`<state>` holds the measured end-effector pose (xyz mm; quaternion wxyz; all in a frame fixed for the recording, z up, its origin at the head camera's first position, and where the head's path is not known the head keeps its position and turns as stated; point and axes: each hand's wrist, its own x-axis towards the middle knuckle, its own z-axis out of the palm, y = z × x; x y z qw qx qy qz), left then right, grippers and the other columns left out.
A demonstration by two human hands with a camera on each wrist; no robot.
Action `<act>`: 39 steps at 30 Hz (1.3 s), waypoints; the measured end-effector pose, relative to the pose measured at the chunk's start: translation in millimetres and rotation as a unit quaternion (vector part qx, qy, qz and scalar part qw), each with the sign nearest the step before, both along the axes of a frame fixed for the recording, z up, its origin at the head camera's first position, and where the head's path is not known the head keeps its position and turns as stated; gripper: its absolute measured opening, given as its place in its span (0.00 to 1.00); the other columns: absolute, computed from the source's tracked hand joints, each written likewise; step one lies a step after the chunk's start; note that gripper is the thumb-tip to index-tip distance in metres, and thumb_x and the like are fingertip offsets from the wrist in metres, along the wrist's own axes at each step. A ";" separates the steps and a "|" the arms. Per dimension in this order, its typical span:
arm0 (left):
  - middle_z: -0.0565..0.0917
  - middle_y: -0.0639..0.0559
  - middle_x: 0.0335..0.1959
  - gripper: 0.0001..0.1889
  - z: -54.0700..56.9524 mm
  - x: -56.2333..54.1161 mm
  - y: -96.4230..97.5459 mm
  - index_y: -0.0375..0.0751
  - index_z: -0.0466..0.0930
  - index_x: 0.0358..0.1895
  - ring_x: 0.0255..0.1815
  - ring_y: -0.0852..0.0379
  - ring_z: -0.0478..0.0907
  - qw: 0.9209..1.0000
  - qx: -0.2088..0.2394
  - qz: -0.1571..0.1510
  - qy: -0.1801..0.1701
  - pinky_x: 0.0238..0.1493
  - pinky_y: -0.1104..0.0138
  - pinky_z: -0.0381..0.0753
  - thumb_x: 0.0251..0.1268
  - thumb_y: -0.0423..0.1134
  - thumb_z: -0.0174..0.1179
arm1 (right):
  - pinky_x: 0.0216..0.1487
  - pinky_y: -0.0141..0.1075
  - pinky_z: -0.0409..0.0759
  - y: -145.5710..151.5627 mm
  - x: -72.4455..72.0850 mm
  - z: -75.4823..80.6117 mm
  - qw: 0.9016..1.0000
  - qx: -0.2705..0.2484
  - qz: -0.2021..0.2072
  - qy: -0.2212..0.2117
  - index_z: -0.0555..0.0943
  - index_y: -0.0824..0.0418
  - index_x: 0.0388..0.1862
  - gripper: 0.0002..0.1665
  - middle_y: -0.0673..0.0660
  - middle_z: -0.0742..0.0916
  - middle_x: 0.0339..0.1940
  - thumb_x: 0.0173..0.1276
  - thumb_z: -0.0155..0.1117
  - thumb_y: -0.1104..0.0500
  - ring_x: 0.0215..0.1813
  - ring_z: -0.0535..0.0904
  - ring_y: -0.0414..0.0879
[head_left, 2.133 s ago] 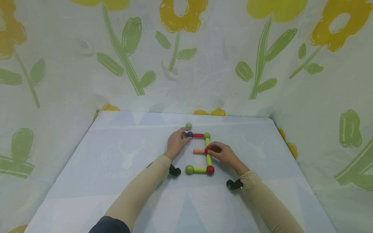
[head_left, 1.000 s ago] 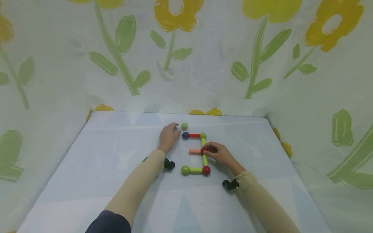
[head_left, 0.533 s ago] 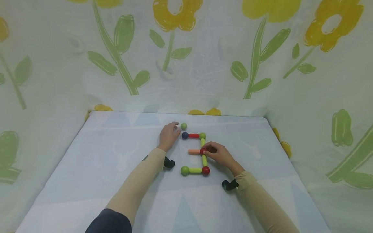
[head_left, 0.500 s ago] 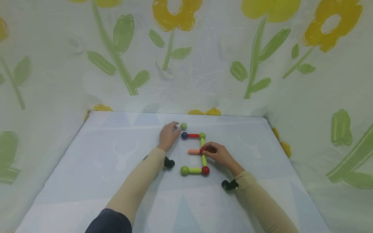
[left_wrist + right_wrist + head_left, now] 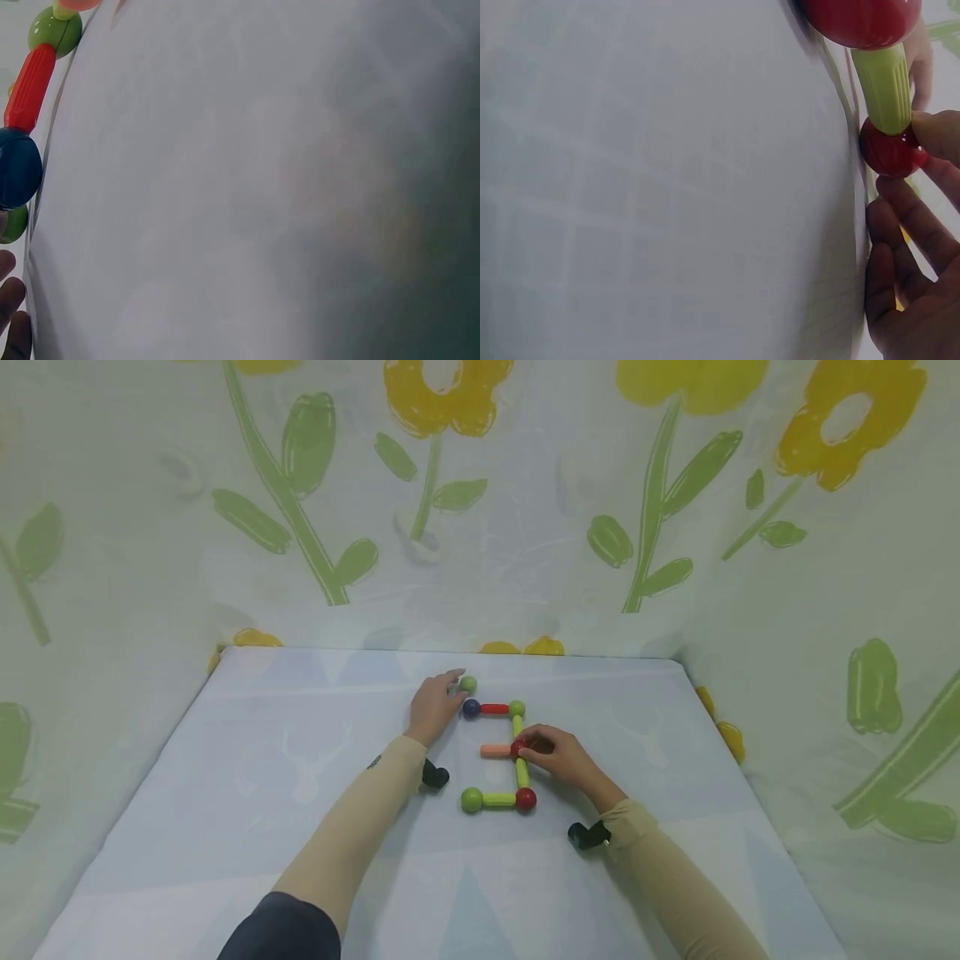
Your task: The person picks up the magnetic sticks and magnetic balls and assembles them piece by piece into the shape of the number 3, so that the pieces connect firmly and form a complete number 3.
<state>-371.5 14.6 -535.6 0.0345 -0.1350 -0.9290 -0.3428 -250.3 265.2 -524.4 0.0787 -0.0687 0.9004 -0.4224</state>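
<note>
Magnetic rods and balls lie joined on the table. My right hand (image 5: 566, 758) pinches the middle red ball (image 5: 891, 150) between thumb and fingers. From that ball an orange rod (image 5: 495, 751) points left, and yellow-green rods run up and down. The upper branch has a green ball (image 5: 517, 708), a red rod (image 5: 493, 709) and a dark blue ball (image 5: 471, 708). Below are a second red ball (image 5: 526, 799), a yellow-green rod (image 5: 498, 799) and a large green ball (image 5: 472, 800). Fingers apart, my left hand (image 5: 435, 708) reaches around a loose green ball (image 5: 468, 683); contact is unclear.
The white patterned table (image 5: 300, 827) ends at a flower-printed curtain (image 5: 525, 527) behind and at both sides. Black wrist cameras sit under the left sleeve (image 5: 367, 810) and right sleeve (image 5: 675, 877).
My left hand has let go of the blue ball, drawn left, then brought its fingers to the loose green ball. My right hand keeps its pinch. The head view has shifted slightly.
</note>
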 end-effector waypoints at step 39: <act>0.87 0.49 0.51 0.18 3.9 2.9 -4.0 0.48 0.82 0.60 0.50 0.49 0.80 1.000 0.003 0.005 0.014 0.58 0.50 0.70 0.71 0.47 0.65 | 0.54 0.41 0.79 0.4 0.7 0.5 1.000 0.009 0.001 0.007 0.84 0.51 0.55 0.15 0.47 0.86 0.44 0.70 0.71 0.54 0.47 0.80 0.44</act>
